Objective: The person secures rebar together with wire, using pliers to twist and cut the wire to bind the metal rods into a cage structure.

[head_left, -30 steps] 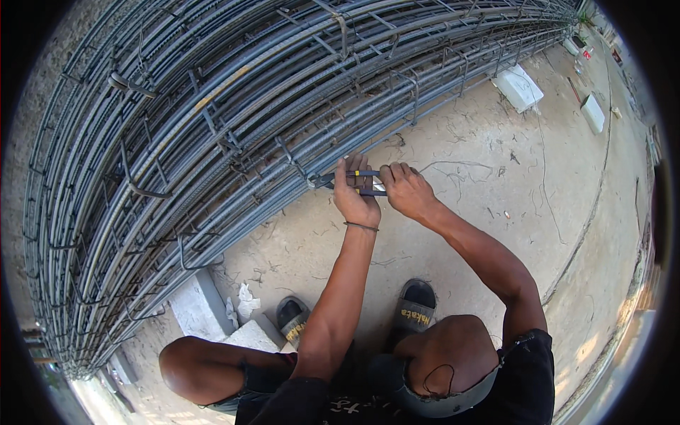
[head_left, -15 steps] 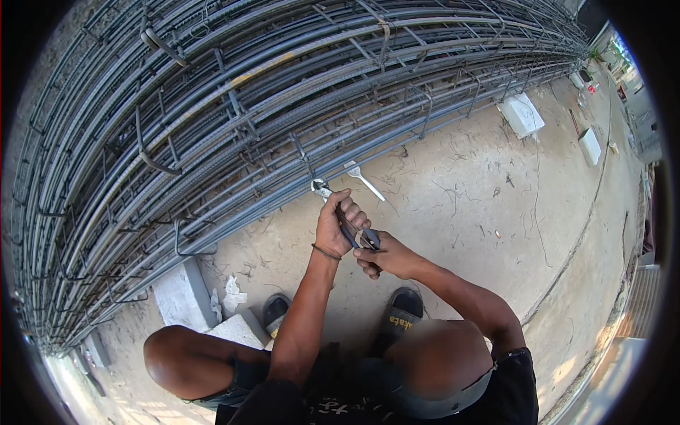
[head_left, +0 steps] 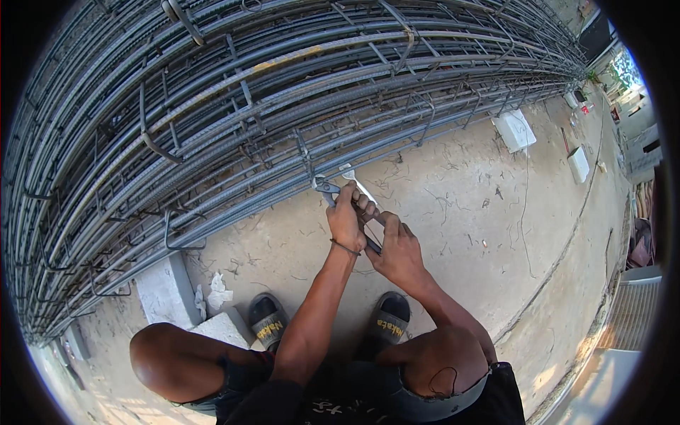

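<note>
Long steel reinforcing-bar cages (head_left: pixel 283 60) lie stacked across the upper view, linked by bent stirrups. The head of metal nipper pliers (head_left: pixel 324 185) meets the lowest bars beside a short upright piece. My left hand (head_left: pixel 346 219) is closed round the dark handles, just below that head. My right hand (head_left: pixel 397 248), fingers curled, grips the handle ends to the lower right. A white flat-ended tool (head_left: pixel 347 170) lies on the concrete floor just behind the pliers, partly hidden by them.
White blocks (head_left: pixel 163 290) sit at lower left, others (head_left: pixel 513 131) at upper right, among wire scraps and paper (head_left: pixel 219 290). My sandalled feet (head_left: pixel 391 315) and bent knees fill the lower middle. A ridged panel (head_left: pixel 630 312) stands at the far right.
The pliers have swung from roughly level to a downward slant. Both hands moved with them, the right one shifting its hold on the handles. The view has shifted slightly.
</note>
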Available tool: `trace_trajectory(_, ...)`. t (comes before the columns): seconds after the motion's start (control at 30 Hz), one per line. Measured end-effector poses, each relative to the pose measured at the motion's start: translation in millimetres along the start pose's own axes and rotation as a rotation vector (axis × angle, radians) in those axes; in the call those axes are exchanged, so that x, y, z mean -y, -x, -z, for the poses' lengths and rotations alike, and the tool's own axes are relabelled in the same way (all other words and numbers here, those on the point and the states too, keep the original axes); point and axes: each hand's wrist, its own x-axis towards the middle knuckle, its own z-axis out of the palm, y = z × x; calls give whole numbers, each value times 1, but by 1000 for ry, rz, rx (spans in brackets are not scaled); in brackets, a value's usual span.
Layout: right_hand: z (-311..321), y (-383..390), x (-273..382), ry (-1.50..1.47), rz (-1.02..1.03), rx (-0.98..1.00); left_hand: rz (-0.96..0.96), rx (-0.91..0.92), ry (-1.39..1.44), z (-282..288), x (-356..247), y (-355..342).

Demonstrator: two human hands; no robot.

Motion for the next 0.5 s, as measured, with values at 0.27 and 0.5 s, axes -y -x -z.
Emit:
trace_trajectory(0.27, 15, -9, -16, -1205, -751, 919, 247, 406, 166, 31, -8, -3)
trace_trajectory(0.5, -2, -1, -6, -230, -338, 578, 22, 109, -7, 8, -11, 15)
